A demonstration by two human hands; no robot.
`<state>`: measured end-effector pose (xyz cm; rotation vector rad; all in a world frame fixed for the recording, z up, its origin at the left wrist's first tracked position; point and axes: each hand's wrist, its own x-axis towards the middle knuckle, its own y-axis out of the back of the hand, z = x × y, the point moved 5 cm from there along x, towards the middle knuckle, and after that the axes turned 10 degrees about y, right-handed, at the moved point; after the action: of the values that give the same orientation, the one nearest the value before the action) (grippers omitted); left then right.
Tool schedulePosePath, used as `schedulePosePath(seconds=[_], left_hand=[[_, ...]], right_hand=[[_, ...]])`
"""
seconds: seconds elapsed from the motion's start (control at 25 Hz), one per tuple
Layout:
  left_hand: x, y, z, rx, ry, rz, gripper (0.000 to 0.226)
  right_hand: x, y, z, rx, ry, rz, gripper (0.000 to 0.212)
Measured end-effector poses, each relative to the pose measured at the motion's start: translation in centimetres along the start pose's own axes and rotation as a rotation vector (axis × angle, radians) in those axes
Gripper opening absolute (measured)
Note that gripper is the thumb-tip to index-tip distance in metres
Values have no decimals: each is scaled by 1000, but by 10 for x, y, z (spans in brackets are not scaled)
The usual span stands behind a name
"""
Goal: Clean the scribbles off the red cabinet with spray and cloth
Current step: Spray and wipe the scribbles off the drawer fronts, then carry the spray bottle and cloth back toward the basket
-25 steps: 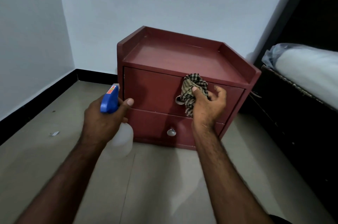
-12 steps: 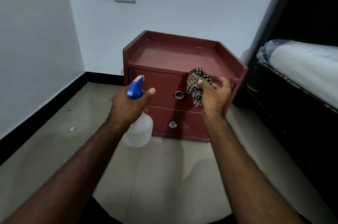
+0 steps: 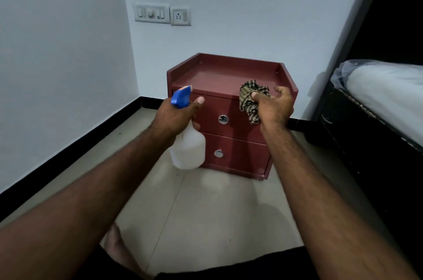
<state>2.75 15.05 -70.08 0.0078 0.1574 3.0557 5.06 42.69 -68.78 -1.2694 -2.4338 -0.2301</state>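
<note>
Red wooden two-drawer cabinet [image 3: 229, 78] sits at twelve o'clock. Left hand [image 3: 176, 115] grips a blue-topped white plastic spray bottle [image 3: 188, 149]; right hand [image 3: 274, 108] pinches a checked cloth [image 3: 249, 101] at one o'clock. Likely inspecting; next, spray any remaining scribbles.

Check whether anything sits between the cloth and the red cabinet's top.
Nothing visible does. The right hand grips the checked cloth in front of the red cabinet, at its top front edge; no object lies between them. The left hand holds the spray bottle off to the left.
</note>
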Motion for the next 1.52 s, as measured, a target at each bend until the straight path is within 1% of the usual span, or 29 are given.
schedulePosePath(seconds=[0.08, 0.16, 0.24, 0.4, 0.56, 0.72, 0.92, 1.0, 1.12, 1.2, 1.32, 1.4, 1.52], left_hand=[[-4, 1, 9, -3, -11, 2, 34], [-7, 6, 13, 15, -26, -4, 42], [-4, 7, 12, 39, -47, -27, 45], [10, 5, 5, 85, -49, -80, 43], [42, -6, 3, 105, -21, -71, 48], [99, -25, 7, 77, -14, -50, 50], [166, -56, 29, 117, -72, -102, 57], [186, -60, 44, 147, -78, -129, 56], [208, -56, 67, 56, -54, -239, 58], [218, -49, 90, 45, -56, -270, 55], [227, -45, 123, 57, 10, -210, 60], [231, -50, 139, 76, 27, -164, 62], [248, -64, 166, 69, 24, -108, 36]], right_hand=[[-9, 6, -11, -24, -2, -22, 70], [-24, 8, -17, -28, -15, -27, 72], [-41, 12, -20, -23, -17, -7, 72], [-50, 11, -10, -19, -18, 50, 68], [-19, 3, -4, 27, 19, 51, 69], [38, -28, 9, 63, 100, 38, 67], [113, -78, 18, 153, 190, -25, 57], [139, -93, 16, 173, 181, -47, 54], [164, -112, 17, 139, 161, -114, 56], [174, -123, 18, 106, 124, -162, 59], [184, -140, 15, 68, -22, -281, 63], [189, -147, 17, 45, -85, -327, 63], [208, -153, 15, 4, -171, -372, 67]])
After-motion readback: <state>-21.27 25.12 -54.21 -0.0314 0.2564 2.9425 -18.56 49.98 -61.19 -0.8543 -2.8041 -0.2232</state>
